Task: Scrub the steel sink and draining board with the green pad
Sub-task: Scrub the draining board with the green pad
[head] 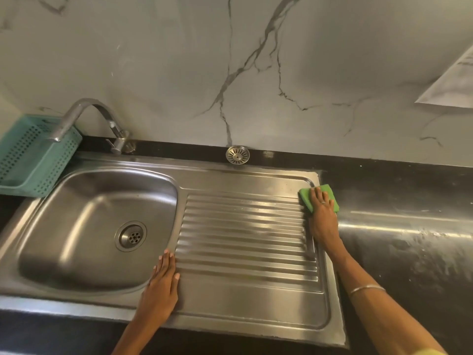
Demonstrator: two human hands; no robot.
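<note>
1. Left hand [161,285]: nearest the viewer, laid flat with fingers straight and together on the steel strip between bowl and ribs; palm down, holding nothing.

2. Bench [409,226]: dark and glossy, surrounding the steel unit; streaked with wet smears to the right of the draining board.

3. Bangle [367,288]: thin, silver-coloured, on the right forearm, above the bench just off the board's right edge.

4. Draining board [245,234]: right part of the steel unit, with parallel ribs running left to right and a raised rim.

5. Sink [84,226]: steel bowl on the left of the unit, with a round drain [130,235] in its floor.

6. Right hand [323,219]: fingers extended and spread, pressing flat on the pad; a ring shows on one finger.

7. Green pad [320,198]: at the far right corner of the draining board, lying across its rim and partly on the bench, under the right fingers.

8. Teal basket [33,155]: perforated plastic, on the bench at the far left, beside the sink.

9. Tap [84,119]: curved steel spout, mounted behind the sink, its outlet over the basket's edge.

10. Strainer [237,155]: loose round steel piece, on the bench strip behind the board, against the wall.

11. Wall [230,73]: pale marble pattern with dark veins.
</note>
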